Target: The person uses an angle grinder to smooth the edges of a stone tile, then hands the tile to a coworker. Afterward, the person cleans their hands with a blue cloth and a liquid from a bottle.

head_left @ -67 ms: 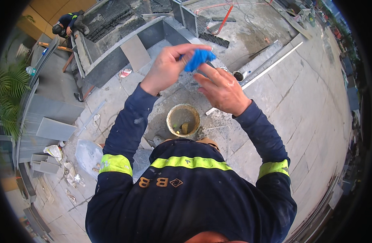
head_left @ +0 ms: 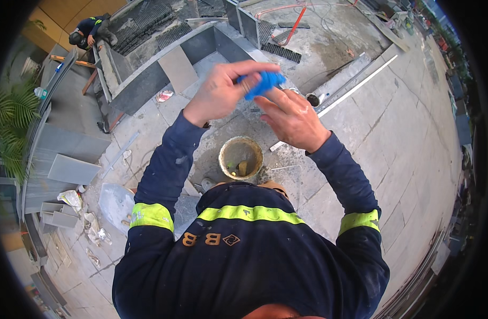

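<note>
Up in front of me, my left hand [head_left: 222,89] has a crumpled bright blue piece [head_left: 264,84] between thumb and fingers. It is thin and bunched, like a rubber glove or a cloth; which of the two I cannot tell. My right hand [head_left: 294,118] is close beside it, fingers loosely stretched and apart. Its index finger reaches the lower edge of the blue piece, and that fingertip is hidden. Pale wet-looking smears show on the back of this hand. Below both hands a round bucket [head_left: 222,159] stands on the paving, holding murky grey water, a yellowish sponge [head_left: 243,168] and small bits.
Ahead is a grey stone-slab trough [head_left: 148,87]. A co-worker [head_left: 90,33] crouches at the far left. A long white strip [head_left: 355,87] and a small dark-mouthed pot [head_left: 313,99] lie right of my hands. Cut slabs [head_left: 74,169] and a translucent sheet [head_left: 115,204] are at left.
The blue piece has shifted slightly right and down, and my left hand has moved a little with it. My right hand is almost where it was.
</note>
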`<state>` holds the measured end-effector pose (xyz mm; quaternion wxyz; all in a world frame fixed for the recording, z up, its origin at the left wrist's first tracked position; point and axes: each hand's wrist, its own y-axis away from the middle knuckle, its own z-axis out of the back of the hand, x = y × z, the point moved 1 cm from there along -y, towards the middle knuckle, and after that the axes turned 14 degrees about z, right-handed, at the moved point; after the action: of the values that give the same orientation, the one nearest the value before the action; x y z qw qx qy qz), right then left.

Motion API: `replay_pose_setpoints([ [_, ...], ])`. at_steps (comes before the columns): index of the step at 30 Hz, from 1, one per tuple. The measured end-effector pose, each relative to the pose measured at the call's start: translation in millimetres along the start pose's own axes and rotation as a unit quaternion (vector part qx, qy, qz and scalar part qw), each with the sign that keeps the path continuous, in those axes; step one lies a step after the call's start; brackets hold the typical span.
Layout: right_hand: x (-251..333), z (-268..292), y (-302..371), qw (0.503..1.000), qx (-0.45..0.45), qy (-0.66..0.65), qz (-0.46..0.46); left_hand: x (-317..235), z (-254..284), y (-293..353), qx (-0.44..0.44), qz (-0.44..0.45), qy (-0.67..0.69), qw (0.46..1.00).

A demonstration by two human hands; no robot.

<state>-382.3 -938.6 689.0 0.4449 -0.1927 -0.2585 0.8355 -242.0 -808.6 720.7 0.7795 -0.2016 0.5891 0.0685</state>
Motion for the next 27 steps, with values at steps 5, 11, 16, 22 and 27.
replay_pose_setpoints([
  [5,-9.7,9.0,-7.0,0.996,0.078,0.035,0.026,-0.2,-1.7,-4.5,-0.033,0.024,-0.081,0.996],
  [11,-11.8,21.8,-15.3,0.995,0.075,0.060,0.019,16.9,20.1,-5.1,-0.015,0.139,0.313,0.939],
  [16,-14.4,24.4,-12.1,0.994,0.063,0.079,0.050,-6.6,18.6,7.4,-0.006,0.064,0.151,0.986],
  [22,-9.6,32.2,-22.0,0.986,0.139,0.088,0.028,-4.0,-8.1,7.7,-0.155,0.054,0.046,0.985],
  [27,-6.4,36.4,-32.9,0.972,0.155,0.141,0.105,13.4,-3.4,-4.0,-0.125,0.140,0.359,0.914],
])
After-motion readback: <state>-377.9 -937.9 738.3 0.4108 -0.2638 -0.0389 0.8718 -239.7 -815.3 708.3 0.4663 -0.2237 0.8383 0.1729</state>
